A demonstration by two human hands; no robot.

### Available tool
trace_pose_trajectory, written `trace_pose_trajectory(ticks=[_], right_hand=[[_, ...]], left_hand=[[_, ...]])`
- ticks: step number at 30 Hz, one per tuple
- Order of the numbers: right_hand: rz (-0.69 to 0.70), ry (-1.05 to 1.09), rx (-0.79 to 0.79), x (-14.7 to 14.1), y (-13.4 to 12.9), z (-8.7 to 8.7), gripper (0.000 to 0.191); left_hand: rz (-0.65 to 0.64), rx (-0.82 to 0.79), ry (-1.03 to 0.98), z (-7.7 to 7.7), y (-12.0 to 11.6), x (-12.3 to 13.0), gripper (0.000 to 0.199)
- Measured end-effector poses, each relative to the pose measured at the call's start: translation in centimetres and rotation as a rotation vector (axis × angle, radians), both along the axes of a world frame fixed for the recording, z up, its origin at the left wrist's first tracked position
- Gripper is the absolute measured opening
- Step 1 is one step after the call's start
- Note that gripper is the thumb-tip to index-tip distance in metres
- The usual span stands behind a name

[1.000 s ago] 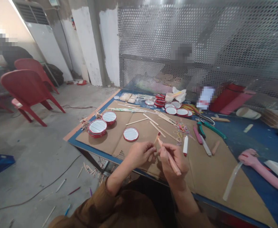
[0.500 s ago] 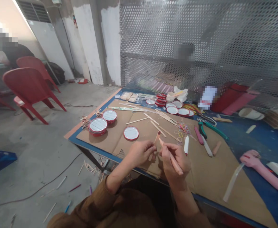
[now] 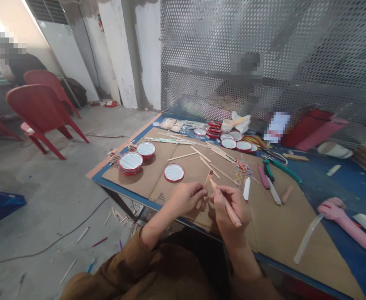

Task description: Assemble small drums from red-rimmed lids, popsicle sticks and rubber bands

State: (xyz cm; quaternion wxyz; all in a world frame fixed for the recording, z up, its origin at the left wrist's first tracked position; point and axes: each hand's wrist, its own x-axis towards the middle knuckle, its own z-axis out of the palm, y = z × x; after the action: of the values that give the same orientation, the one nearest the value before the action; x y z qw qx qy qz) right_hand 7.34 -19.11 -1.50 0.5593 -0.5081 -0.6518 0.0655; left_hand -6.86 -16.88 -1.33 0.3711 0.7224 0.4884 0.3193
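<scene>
My left hand (image 3: 184, 200) is closed, pinching a thin wooden craft stick (image 3: 207, 179) upright, its rounded top end coloured reddish brown. In my right hand (image 3: 239, 208) is a pale pinkish-orange marker pen (image 3: 233, 214), gripped like a pencil, with its tip touching or very close to the stick's coloured end. Both hands are over the brown cardboard (image 3: 264, 233) near the table's front edge. Just beyond them lies a round red-rimmed disc (image 3: 174, 172) with a white face. A white marker pen (image 3: 246, 189) rests to the right of my right hand.
Stacked small red drums (image 3: 130, 161) with sticks stand at left. Loose craft sticks (image 3: 220, 173) and coloured rubber bands (image 3: 243, 166) lie behind my hands. On the right are green-handled pliers (image 3: 284, 171), a pink utility knife (image 3: 263, 176) and a pink glue gun (image 3: 347, 223). Red chairs (image 3: 42, 112) stand beyond.
The camera view has shifted slightly. My hands keep the same grip on the stick and marker pen, with only a small shift of the pen tip at the coloured end.
</scene>
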Motion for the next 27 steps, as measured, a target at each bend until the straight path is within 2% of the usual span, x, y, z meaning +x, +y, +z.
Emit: trace_pose_trajectory(ticks=[14,27], right_hand=[[0.019,0.071,0.004,0.12,-0.08,-0.21,0.012],[0.006,-0.012,-0.027,0.23,0.04,-0.37,0.014]], left_hand=[[-0.004,-0.008,0.013,0.4,-0.05,0.05,0.027],[0.017,0.013,0.033,0.18,0.0,0.06,0.027]])
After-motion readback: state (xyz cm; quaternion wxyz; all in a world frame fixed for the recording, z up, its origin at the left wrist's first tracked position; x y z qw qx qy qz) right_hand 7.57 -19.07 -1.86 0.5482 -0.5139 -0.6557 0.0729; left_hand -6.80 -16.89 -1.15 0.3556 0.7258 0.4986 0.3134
